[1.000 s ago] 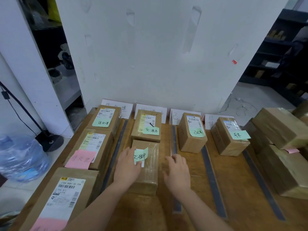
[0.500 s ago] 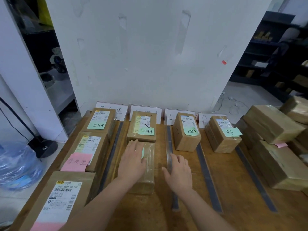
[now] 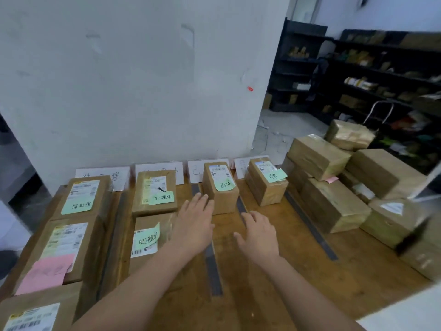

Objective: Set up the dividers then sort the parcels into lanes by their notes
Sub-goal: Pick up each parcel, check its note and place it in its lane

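i see the brown parcel (image 3: 148, 222) with a curled green note (image 3: 145, 240) lying in the tabletop's (image 3: 274, 283) second lane; my left hand (image 3: 193, 223) and right hand (image 3: 259, 235) are just right of it, fingers straight, holding nothing.

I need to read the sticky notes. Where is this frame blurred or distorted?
Head view: green notes on the far parcels are legible; the pink note at near left and the right-edge parcels are motion-blurred; the wide-angle lens slants the dark shelves.
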